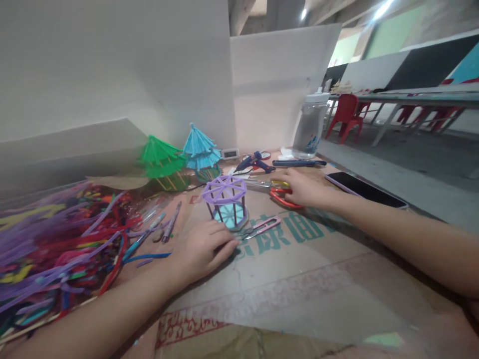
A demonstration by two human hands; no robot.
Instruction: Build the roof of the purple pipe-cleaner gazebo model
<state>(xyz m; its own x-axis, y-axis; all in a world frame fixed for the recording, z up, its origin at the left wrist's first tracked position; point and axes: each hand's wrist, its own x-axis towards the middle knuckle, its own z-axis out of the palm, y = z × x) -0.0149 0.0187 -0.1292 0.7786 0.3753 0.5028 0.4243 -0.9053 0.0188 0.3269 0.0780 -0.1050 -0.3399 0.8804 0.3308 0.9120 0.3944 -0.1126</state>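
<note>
The left hand (pixel 200 249) rests flat on the cardboard (pixel 299 279), fingertips just beside a purple frame (pixel 226 202) with a blue base. Pink snips (pixel 262 227) lie right of the frame. The right hand (pixel 301 189) covers red scissors (pixel 282 197). A phone (pixel 364 189) lies to its right. Far behind stand 2 small pavilions, green (pixel 161 162) and blue (pixel 201 149), a glue gun (pixel 254 162) and a jar (pixel 310 124). Pipe cleaners (pixel 56 239) pile up at left.

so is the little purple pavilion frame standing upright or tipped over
Upright. The purple pavilion frame stands on its round base on the cardboard, posts vertical, spoked roof ring on top. The left hand rests just in front of it.
</note>
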